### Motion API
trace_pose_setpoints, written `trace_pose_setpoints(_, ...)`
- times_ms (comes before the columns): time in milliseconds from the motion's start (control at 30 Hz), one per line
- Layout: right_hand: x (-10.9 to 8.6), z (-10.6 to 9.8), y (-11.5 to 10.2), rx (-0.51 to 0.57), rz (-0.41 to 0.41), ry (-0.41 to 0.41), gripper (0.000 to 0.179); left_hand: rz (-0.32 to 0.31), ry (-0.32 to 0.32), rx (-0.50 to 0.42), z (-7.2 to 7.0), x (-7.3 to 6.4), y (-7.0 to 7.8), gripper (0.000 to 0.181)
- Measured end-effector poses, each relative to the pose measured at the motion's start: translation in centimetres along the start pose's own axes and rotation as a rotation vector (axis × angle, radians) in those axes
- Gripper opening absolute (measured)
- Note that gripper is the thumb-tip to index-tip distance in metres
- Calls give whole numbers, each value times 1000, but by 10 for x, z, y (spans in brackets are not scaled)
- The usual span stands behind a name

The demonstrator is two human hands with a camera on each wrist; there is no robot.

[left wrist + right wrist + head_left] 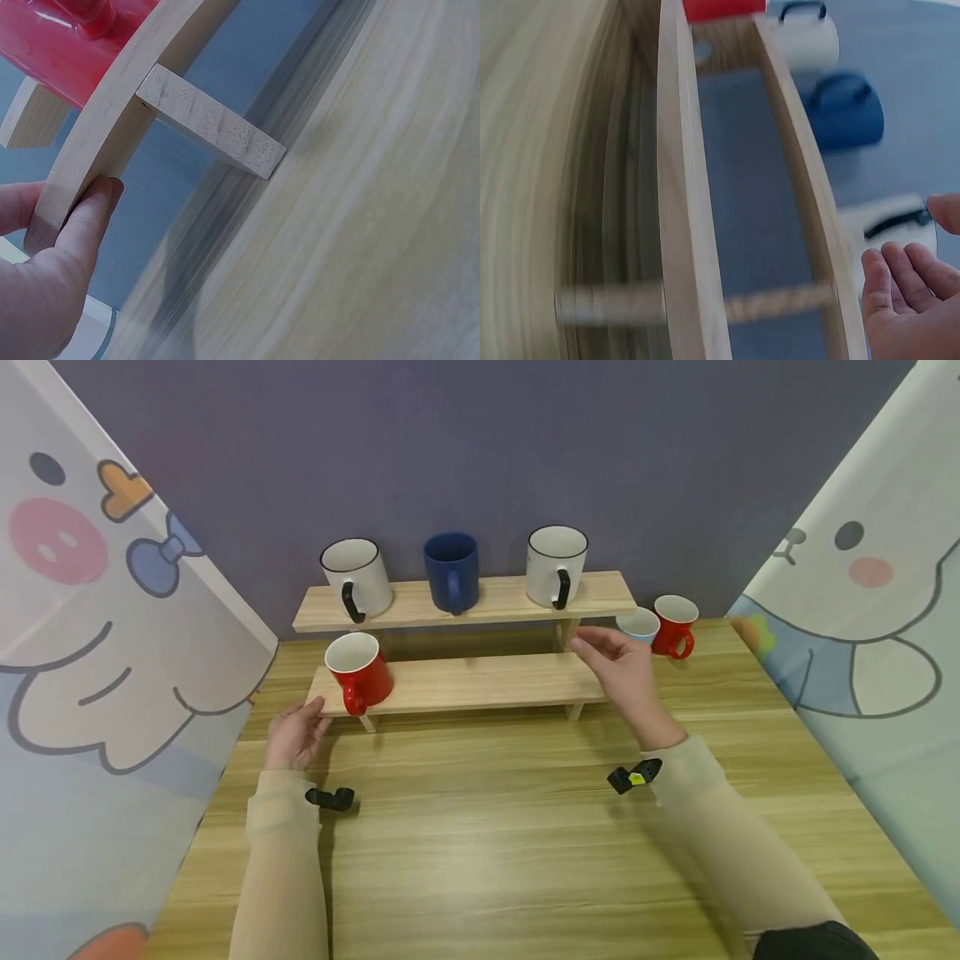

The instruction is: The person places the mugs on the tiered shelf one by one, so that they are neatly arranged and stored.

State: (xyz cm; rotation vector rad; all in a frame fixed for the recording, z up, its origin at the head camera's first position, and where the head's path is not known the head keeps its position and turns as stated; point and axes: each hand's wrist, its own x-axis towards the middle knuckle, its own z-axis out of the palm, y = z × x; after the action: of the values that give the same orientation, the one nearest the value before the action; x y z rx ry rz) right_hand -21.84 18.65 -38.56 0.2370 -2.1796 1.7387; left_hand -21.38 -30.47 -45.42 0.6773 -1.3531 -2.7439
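My left hand pinches the left end of the lower board of a two-tier wooden shelf. In the left wrist view, thumb and fingers lie on opposite faces of the board. A red mug stands upright beside that grip, handle to the front. My right hand is at the shelf's right end, fingers bent with nothing visible between them. In the right wrist view, its thumb is apart from the fingers. On the upper board stand a blue mug and two white mugs with black handles, left and right.
Behind the right hand, a light-blue mug and another red mug stand on the wood-grain table. A grey-blue wall rises behind the shelf, and cartoon-printed panels flank both sides.
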Motion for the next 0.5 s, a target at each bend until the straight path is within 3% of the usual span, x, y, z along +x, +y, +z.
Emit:
trace_pose_setpoints(100,1,-20,6,-41,6,40,30,-8,4,-9,-1,0,0,27)
trace_pose_setpoints(300,1,-57,28,-22,26,149,32,-2,-12,-21,-1,0,0,31)
trace_pose_setpoints(500,12,-88,55,-119,163,190,41,-1,-18,-34,-2,0,0,30)
